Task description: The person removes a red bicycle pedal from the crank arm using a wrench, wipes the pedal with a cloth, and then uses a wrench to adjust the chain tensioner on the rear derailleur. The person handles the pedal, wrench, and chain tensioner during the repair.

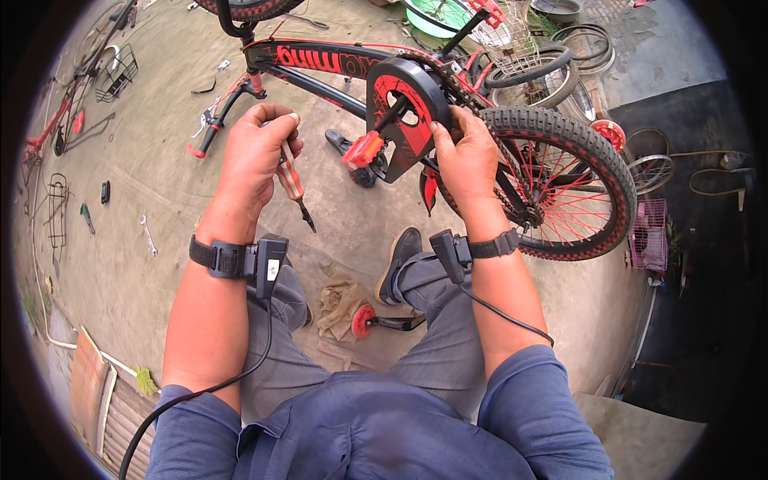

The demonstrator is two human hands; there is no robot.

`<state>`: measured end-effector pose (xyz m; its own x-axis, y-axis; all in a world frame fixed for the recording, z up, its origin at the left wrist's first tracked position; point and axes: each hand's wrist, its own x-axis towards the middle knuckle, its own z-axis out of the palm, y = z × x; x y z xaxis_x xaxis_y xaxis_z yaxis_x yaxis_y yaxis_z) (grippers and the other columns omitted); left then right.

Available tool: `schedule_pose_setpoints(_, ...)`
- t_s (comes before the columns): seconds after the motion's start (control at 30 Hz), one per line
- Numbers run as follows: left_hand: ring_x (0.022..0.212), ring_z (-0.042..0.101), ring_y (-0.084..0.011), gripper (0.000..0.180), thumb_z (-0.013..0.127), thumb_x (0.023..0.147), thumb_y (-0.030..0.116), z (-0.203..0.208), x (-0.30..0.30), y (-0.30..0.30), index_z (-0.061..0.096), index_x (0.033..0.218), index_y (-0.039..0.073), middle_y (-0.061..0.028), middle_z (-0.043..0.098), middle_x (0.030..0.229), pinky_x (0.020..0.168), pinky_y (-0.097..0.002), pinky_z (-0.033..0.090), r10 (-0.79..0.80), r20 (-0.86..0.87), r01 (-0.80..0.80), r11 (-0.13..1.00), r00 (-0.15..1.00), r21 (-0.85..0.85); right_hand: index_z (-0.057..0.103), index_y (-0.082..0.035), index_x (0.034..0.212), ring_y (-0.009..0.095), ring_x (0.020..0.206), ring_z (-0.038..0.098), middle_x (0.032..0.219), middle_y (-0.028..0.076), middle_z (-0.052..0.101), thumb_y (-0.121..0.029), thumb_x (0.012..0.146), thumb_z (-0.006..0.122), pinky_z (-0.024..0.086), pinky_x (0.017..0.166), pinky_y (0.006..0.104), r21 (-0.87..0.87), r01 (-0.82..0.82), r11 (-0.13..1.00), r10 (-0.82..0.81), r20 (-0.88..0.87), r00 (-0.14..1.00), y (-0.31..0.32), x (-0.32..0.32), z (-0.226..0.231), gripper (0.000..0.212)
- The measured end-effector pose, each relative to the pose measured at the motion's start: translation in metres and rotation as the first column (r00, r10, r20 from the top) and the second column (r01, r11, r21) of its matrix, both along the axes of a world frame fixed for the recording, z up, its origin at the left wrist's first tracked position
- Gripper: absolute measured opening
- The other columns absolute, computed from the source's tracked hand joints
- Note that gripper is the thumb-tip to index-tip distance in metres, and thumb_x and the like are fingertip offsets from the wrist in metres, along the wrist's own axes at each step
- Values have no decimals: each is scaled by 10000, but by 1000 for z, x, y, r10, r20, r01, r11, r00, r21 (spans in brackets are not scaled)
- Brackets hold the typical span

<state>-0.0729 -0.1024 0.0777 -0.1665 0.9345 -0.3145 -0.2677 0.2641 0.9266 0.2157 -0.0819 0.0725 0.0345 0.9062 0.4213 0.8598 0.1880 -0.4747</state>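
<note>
My left hand [260, 156] is closed around a screwdriver [291, 181] with a red and clear handle, its dark end pointing down and away from the bicycle. Thumb and fingers of my right hand [466, 152] grip the edge of a black and red chain guard [410, 88]. This guard sits at the crank of a black and red bicycle [316, 62], partly covering the chain. Just left of the guard's lower part is a red pedal [364, 150]. To the right of my right hand stands the knobby tyre [604, 156] of a red-spoked wheel.
Between my feet lie a brown cloth [340, 298] and a loose crank arm [392, 323] with a red end. A wrench [149, 235] and a wire rack [58, 210] lie on the left ground. Old tyres [544, 76], a green basin [432, 18] and a pink crate [650, 234] stand around.
</note>
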Motion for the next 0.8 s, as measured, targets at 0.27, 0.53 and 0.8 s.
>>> schedule_pose_setpoints(0.27,660,635,-136,191,679,918,139,-4,1,1,613,1043,11,-37,624,801,604,-280,517,-17,-8,17,1000,1000,0,664,14,1168,241,1021,707,1123,150,723,-222,862,779,547,886,349,-263,-62,963,44,-76,996,-4,3,-42,403)
schedule_pose_setpoints(0.53,659,623,-137,180,679,923,143,-7,3,2,620,1033,13,-36,620,799,604,-280,509,-11,2,11,1000,1000,-11,602,-32,1138,400,1017,671,1076,207,705,-207,843,753,529,877,459,-370,-62,927,2,-160,987,6,-7,-80,375)
schedule_pose_setpoints(0.8,663,628,-133,173,673,929,140,-7,2,3,624,1036,12,-34,620,806,606,-277,518,-10,-20,10,1000,1000,-6,581,-2,1079,393,922,689,977,216,702,-194,854,725,540,794,426,-339,-167,926,145,-89,985,11,10,-57,328)
